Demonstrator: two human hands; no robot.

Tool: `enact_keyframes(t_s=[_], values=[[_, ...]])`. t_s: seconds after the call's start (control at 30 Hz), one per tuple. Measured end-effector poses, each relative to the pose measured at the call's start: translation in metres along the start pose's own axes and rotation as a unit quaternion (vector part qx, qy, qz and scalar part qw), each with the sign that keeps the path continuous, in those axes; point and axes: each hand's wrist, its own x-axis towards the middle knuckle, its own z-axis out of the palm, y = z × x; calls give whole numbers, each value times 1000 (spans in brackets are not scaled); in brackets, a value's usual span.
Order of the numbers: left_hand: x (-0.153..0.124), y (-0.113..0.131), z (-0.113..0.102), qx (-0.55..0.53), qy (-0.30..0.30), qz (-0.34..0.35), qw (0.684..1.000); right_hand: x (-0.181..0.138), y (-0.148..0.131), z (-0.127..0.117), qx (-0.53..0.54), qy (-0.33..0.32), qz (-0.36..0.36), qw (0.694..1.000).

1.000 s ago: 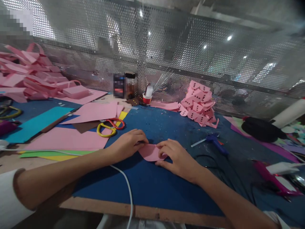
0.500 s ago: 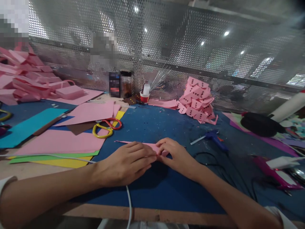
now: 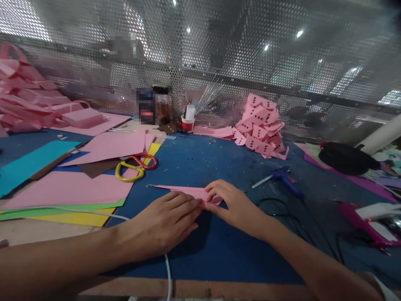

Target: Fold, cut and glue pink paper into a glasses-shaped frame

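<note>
A thin pink paper piece [image 3: 183,190] lies on the blue mat [image 3: 203,163] in front of me. My left hand [image 3: 166,219] lies flat on its near part, fingers stretched out and pressing down. My right hand [image 3: 233,205] rests at the paper's right end, with its fingertips pinching the pink edge. The fingers of the two hands nearly meet over the paper.
Yellow and red scissors [image 3: 134,166] lie on pink sheets [image 3: 72,188] at left. A pile of pink cut pieces with dots [image 3: 261,133] stands at the back, and a blue glue gun [image 3: 283,179] lies to the right. A white cable [image 3: 167,271] crosses the near edge. Perforated metal screen behind.
My left hand slid from the paper's left edge toward me and now lies flat over it. The pink piece now looks flatter and longer. The view tilted slightly down.
</note>
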Motion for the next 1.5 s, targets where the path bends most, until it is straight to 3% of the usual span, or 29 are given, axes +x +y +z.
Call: enact_keyframes(t_s=[0.3,1.5], values=[[2,12,-6,-5,12,-2,1000,1,1,1,-11,-6,2,1000],[-1,11,2,-5,-49,-41,998,2,-5,-1,-50,-14,-15,999]])
